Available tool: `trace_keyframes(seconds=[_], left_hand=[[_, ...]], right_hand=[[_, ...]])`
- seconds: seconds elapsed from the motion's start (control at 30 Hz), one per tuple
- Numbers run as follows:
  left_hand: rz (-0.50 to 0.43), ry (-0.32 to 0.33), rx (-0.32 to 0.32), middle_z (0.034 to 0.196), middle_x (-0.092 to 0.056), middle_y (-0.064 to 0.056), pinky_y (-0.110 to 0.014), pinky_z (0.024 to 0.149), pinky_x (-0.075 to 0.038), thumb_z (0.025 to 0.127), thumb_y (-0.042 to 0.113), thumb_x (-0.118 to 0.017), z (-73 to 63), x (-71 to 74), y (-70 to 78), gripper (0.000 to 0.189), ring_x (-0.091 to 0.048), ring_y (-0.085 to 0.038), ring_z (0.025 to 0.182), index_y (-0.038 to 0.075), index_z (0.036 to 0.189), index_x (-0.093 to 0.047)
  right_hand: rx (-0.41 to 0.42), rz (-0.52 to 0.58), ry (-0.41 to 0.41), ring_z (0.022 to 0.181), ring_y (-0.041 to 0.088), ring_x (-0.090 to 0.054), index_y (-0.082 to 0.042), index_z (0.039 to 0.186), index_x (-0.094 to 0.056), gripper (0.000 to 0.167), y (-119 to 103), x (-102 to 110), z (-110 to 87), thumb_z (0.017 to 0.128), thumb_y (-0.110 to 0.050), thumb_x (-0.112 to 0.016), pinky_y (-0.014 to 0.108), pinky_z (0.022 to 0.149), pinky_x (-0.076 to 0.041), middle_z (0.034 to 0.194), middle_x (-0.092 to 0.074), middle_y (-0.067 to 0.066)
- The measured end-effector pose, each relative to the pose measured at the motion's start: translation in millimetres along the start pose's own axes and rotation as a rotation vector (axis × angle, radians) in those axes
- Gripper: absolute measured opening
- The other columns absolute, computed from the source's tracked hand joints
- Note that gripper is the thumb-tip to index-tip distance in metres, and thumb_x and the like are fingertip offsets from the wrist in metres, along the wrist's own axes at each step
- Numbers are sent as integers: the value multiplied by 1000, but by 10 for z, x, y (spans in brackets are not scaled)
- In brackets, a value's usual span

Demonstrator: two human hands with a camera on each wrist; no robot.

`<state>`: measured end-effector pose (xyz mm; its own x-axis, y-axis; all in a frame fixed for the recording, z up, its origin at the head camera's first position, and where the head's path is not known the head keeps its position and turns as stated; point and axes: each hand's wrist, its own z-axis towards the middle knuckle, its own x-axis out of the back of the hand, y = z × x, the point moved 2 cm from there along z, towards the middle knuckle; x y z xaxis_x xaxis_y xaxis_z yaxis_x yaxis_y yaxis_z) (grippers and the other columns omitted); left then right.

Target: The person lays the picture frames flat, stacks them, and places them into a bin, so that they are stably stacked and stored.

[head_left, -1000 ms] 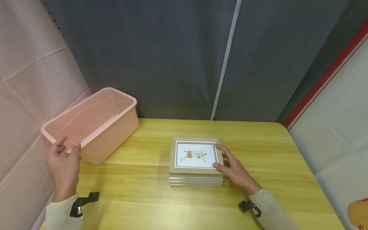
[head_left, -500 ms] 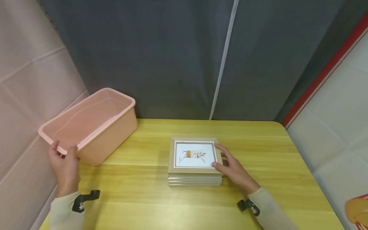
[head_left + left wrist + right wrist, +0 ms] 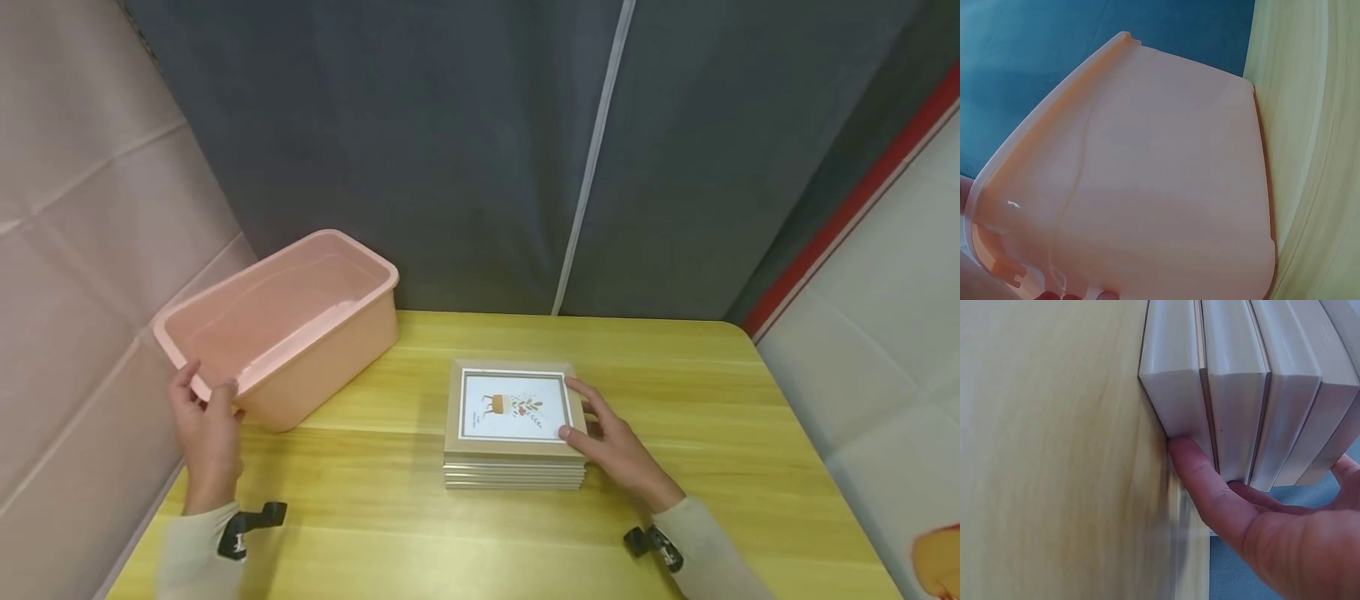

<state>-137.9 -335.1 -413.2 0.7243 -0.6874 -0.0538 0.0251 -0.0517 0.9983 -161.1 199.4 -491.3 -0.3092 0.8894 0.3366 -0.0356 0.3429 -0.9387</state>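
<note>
My left hand [image 3: 207,432] holds the near end of a pink plastic bin [image 3: 337,354] by its rim. The fingertips show against the bin's wall [image 3: 1166,162] in the left wrist view. On the table, a neat stack of several wood-coloured picture frames [image 3: 513,477] lies flat; the top frame shows a print of an animal with leaves and flowers. Over the stack's right side rests my right hand [image 3: 618,450], thumb on the top frame's near right corner. In the right wrist view, a finger touches the side of the lowest frame [image 3: 1175,394].
Light wooden table [image 3: 675,400] surface lies around the stack. A dark grey curtain [image 3: 420,150] stands behind the table. Pale wall panels [image 3: 82,275] flank it on the left, and a white surface with a red edge [image 3: 855,212] lies on the right.
My left hand has closed onto the bin's near rim, and the bin has shifted to the right. My right hand and the stack of picture frames have stayed in place.
</note>
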Motion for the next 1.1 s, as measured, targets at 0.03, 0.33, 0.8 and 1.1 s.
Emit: trace_keyframes(seconds=[0.03,0.33,0.8,1.1], left_hand=[[-10,-12,0,126,-47,11,-19,67,-49,103,14,-59,-20,-26,-7,55,-48,-12,101,31,153,-44],[38,-87,-35,129,-46,8,-17,73,-52,104,16,-57,-203,-174,-58,58,-49,-12,108,26,159,-39],[95,-189,-131,132,-46,7,-16,72,-52,104,13,-55,-529,-397,-150,57,-50,-16,109,21,158,-42],[124,-256,-152,128,-47,8,-15,75,-52,104,13,-56,-648,-564,-167,57,-49,-16,108,22,158,-43]], right_hand=[[-1,3,1,138,52,-52,-44,164,-29,73,-1,-1,-3,103,-37,-69,58,101,-55,158,-43,28],[13,6,8,136,50,-55,-43,164,-29,73,-8,-20,-19,103,-35,-69,54,99,-56,157,-44,28],[18,-27,17,137,54,-53,-43,164,-29,73,-18,-69,-91,103,-35,-69,60,100,-56,155,-47,29],[26,-36,21,136,53,-54,-42,164,-29,72,-11,-52,-80,104,-34,-68,57,99,-56,154,-47,29]])
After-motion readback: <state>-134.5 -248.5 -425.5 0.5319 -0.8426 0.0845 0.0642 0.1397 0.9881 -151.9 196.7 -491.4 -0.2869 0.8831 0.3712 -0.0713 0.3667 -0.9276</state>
